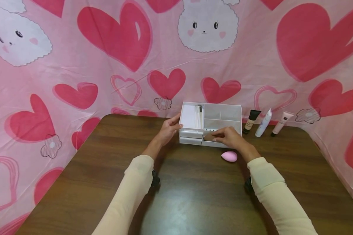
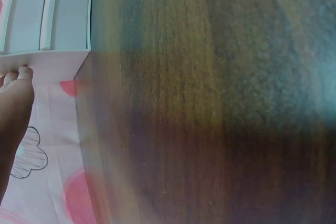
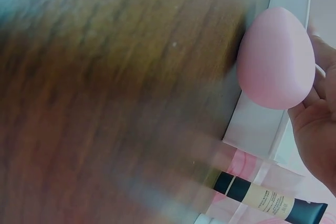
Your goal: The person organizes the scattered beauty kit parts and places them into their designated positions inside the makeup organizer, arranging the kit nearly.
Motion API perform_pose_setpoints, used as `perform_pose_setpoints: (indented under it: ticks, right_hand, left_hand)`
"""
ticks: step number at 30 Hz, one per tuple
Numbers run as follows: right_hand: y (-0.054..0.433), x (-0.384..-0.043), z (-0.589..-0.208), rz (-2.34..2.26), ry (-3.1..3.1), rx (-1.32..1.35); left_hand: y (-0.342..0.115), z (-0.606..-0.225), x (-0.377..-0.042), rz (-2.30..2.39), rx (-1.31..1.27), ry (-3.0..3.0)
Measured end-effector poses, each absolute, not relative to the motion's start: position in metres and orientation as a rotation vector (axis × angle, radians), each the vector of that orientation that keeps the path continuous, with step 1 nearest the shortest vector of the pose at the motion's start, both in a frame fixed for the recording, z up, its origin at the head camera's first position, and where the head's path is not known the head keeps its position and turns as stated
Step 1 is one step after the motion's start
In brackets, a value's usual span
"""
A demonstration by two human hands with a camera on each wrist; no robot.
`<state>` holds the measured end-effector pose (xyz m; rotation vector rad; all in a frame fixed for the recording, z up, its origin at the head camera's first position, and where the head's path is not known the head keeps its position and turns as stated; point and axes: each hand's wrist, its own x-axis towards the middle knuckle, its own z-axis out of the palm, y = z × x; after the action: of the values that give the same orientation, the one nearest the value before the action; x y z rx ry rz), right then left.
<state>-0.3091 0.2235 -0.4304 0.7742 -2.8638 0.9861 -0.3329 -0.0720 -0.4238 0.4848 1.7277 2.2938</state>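
Note:
A white makeup organizer (image 1: 223, 115) with drawers and compartments stands at the back of the table. My left hand (image 1: 167, 131) rests against its left side, thumb at the front corner; in the left wrist view the fingertips (image 2: 24, 70) touch the side wall. My right hand (image 1: 233, 137) pinches a flat brown item (image 1: 209, 136) at the organizer's front compartment; its exact kind I cannot tell. Slim brushes (image 1: 200, 117) lie in the upper left section. A pink makeup sponge (image 1: 229, 156) sits on the table below my right hand, and it covers part of the fingers in the right wrist view.
Right of the organizer stand a black-capped beige tube (image 1: 251, 122), a white tube (image 1: 263, 124) and a pink tube (image 1: 281, 124). A pink heart-patterned cloth (image 1: 164, 42) hangs behind the brown wooden table (image 1: 188, 195).

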Motion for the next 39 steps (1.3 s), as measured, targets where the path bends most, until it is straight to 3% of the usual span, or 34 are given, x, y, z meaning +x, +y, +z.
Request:
perform_pose_setpoints:
  ticks: [39]
  right_hand:
    - [0.244,-0.295,-0.422,1.004,-2.84,0.705]
  left_hand:
    - [-0.072,-0.423,-0.333,2.282,0.462,1.763]
